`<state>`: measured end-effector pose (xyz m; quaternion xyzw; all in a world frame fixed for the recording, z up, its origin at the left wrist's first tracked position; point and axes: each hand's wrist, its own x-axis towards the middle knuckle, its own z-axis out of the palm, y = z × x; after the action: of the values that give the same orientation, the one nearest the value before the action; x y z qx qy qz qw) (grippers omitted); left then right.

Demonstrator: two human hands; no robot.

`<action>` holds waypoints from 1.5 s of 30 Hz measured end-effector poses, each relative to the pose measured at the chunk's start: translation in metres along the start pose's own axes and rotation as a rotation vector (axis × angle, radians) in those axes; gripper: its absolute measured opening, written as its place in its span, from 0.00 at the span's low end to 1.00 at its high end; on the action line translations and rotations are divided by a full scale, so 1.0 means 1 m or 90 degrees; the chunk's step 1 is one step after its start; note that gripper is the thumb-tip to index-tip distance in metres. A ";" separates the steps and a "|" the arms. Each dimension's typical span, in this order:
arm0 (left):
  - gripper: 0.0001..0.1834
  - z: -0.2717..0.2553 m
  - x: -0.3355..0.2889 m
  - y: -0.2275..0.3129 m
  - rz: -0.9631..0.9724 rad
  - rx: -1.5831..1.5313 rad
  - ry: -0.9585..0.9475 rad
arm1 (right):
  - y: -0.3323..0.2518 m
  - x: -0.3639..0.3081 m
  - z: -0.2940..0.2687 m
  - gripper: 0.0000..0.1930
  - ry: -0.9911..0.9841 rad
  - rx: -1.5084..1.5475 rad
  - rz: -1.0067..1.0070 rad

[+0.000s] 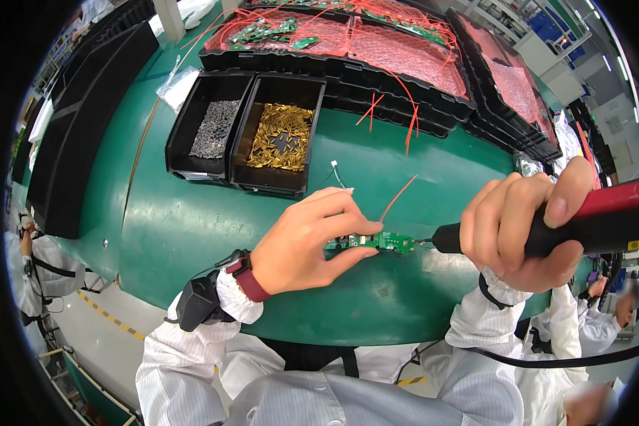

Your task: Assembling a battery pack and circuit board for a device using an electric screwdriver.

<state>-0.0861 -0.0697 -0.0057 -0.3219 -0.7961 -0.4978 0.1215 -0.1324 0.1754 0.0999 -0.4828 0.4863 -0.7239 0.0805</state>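
Observation:
Between the thumb and fingers of my left hand [316, 245] is a small green circuit board [394, 242], held by its edges just above or on the green table. A red wire [397, 197] and a thin lead with a white plug [336, 170] stick out from it. My right hand [522, 224] wraps round a black and red electric screwdriver [596, 220], held almost level. Its bit points left and meets the board's right end; whether a screw sits under the tip is too small to tell.
Two black bins stand beyond my left hand, one with grey screws [216, 129], one with brass standoffs [280, 138]. Black trays [334, 65] with pink bubble wrap, boards and red wires line the back. A long black rack [96, 121] stands left. Other people work at both sides.

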 end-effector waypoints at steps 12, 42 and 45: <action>0.18 0.002 -0.001 -0.003 -0.007 -0.014 0.008 | 0.000 0.002 0.003 0.20 -0.024 -0.001 0.022; 0.21 0.016 0.000 -0.002 0.011 -0.043 0.041 | -0.012 0.003 0.021 0.18 0.046 0.005 -0.088; 0.23 0.023 -0.004 0.004 -0.006 -0.067 0.039 | -0.009 0.008 0.036 0.17 0.014 0.000 -0.062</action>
<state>-0.0780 -0.0499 -0.0160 -0.3084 -0.7664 -0.5492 0.1262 -0.1049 0.1525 0.1136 -0.4981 0.4631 -0.7320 0.0397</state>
